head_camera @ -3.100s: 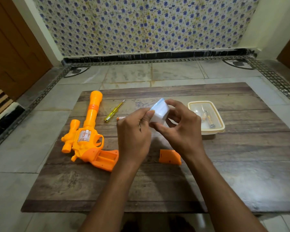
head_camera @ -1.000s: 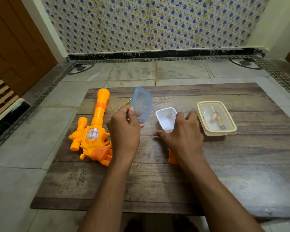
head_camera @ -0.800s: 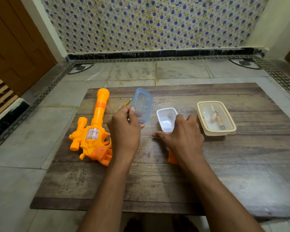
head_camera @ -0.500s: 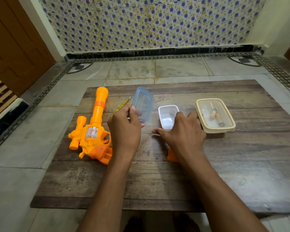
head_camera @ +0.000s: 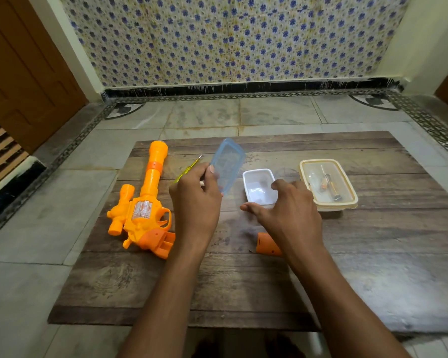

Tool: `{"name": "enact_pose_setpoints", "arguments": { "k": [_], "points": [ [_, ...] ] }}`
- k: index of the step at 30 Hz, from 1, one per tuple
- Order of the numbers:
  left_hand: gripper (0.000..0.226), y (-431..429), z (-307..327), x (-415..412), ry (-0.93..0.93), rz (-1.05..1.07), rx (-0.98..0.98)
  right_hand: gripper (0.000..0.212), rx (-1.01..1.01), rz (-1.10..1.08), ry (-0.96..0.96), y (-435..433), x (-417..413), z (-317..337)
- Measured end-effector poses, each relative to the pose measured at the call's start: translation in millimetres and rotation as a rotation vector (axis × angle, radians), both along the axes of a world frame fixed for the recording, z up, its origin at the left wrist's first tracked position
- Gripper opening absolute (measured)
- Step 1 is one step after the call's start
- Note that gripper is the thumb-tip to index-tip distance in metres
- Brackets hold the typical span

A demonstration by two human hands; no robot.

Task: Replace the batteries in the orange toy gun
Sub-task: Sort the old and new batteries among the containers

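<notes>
The orange toy gun (head_camera: 142,202) lies on the left of the wooden board (head_camera: 373,267), its grip compartment open toward me. My left hand (head_camera: 195,200) pinches a clear blue lid (head_camera: 229,165) upright above the board. My right hand (head_camera: 287,213) hovers with spread fingers just in front of a small white container (head_camera: 259,186), which stands open. The orange battery cover (head_camera: 267,245) lies on the board, partly hidden under my right wrist. No batteries are visible inside the white container.
A yellow screwdriver (head_camera: 188,169) lies behind my left hand, beside the gun's barrel. A cream lidded box (head_camera: 327,183) with small tools inside stands to the right of the white container. Tiled floor surrounds the board.
The lid came off the white container: my left hand now holds it and the container stands on the board. Over the last second both hands have stayed almost still.
</notes>
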State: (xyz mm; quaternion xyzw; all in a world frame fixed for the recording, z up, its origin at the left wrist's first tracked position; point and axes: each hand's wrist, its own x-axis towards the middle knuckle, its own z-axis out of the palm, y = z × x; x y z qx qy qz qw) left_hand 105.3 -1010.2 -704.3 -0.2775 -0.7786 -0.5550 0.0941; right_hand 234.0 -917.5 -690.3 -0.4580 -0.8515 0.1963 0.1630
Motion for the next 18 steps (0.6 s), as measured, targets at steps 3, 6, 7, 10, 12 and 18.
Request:
{"name": "enact_pose_setpoints", "arguments": {
  "k": [3,6,7,10,12,18],
  "points": [
    [0.034,12.0,4.9,-14.7,-0.009,0.004,-0.054,0.067,0.019,-0.002,0.058,5.1,-0.5,-3.1],
    [0.037,37.5,8.1,-34.9,-0.136,-0.045,-0.069,0.059,0.031,-0.006,0.088,9.3,-3.7,-6.3],
    [0.038,48.1,9.4,-41.8,-0.183,-0.056,-0.086,0.058,0.028,-0.005,0.091,9.8,-4.7,-7.0],
    [0.033,82.9,4.5,-70.7,-0.302,-0.025,-0.206,0.059,0.029,-0.002,0.083,12.0,-6.5,-8.6],
    [0.025,101.1,-3.8,-90.4,-0.29,-0.023,-0.305,0.057,0.031,0.0,0.084,13.4,-6.8,-9.7],
    [0.013,127.9,-15.9,-107.7,-0.235,-0.097,-0.48,0.054,0.009,0.009,0.082,17.5,-8.2,-11.5]
  ]
}}
